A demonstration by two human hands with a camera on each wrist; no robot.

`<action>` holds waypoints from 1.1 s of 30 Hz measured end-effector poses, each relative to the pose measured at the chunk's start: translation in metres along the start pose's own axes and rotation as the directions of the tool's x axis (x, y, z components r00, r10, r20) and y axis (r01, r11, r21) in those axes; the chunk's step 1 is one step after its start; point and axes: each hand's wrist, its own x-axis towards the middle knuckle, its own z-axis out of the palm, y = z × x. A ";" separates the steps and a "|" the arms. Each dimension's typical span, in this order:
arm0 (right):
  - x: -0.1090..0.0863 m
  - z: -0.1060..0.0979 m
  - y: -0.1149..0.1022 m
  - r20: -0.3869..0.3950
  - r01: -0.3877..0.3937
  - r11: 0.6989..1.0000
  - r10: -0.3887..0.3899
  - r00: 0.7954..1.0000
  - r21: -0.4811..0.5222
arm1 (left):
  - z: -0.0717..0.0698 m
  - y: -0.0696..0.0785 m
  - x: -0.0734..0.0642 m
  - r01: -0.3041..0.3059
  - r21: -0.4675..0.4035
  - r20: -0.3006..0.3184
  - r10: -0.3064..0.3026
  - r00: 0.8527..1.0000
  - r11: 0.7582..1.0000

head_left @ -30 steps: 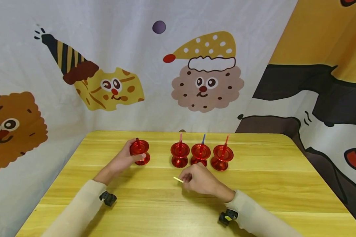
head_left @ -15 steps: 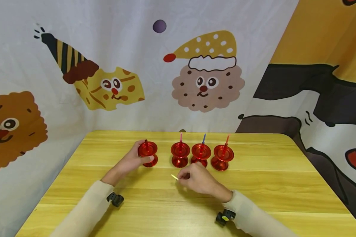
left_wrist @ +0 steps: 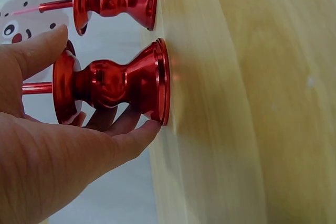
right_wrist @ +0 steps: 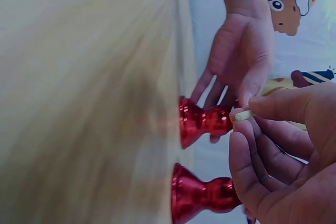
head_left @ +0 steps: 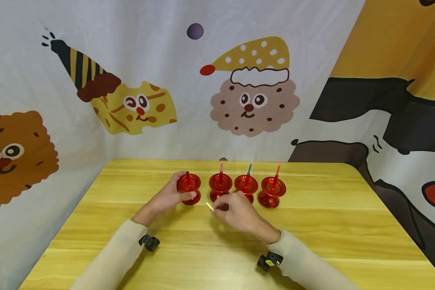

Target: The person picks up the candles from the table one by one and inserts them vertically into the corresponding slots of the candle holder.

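My left hand (head_left: 165,199) grips a shiny red candle holder (head_left: 193,185), which stands upright on the table and has a bare central tube. In the left wrist view, the fingers wrap behind the holder's stem (left_wrist: 107,83) and base, and one digit lies at the dish edge. Between thumb and fingertips, my right hand (head_left: 242,213) pinches a short yellow candle (head_left: 209,206) just right of that holder. The right wrist view shows the candle's end (right_wrist: 243,115) poking out of the pinch; the rest is hidden by fingers.
Three similar red holders stand in a row to the right, bearing a pink candle (head_left: 221,167), a blue candle (head_left: 249,169) and a red candle (head_left: 277,170). My right hand partly covers two bases. Behind the wooden table (head_left: 330,225) hangs a cartoon-printed curtain (head_left: 188,145).
My left hand has brought its candle holder rightward, close to the row. My right hand has moved slightly left and up, bringing the yellow candle nearer that holder.
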 end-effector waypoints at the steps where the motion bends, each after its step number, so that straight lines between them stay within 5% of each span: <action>1: 0.002 -0.001 -0.002 -0.009 -0.002 1.000 0.002 1.000 -0.001 | 0.001 0.000 0.000 -0.003 0.000 0.003 0.003 1.000 1.000; 16: 0.040 -0.007 -0.025 -0.212 0.049 0.997 -0.062 0.975 -0.063 | 0.010 0.003 0.004 -0.013 -0.043 0.061 0.016 0.998 0.999; 29: 0.075 0.001 -0.033 -0.408 0.147 0.981 -0.188 0.893 -0.130 | 0.013 -0.001 0.006 -0.025 -0.076 0.073 0.031 0.997 0.997; 33: 0.083 0.004 -0.032 -0.425 0.163 0.979 -0.200 0.883 -0.123 | 0.012 0.000 0.005 -0.026 -0.076 0.075 0.031 0.997 0.997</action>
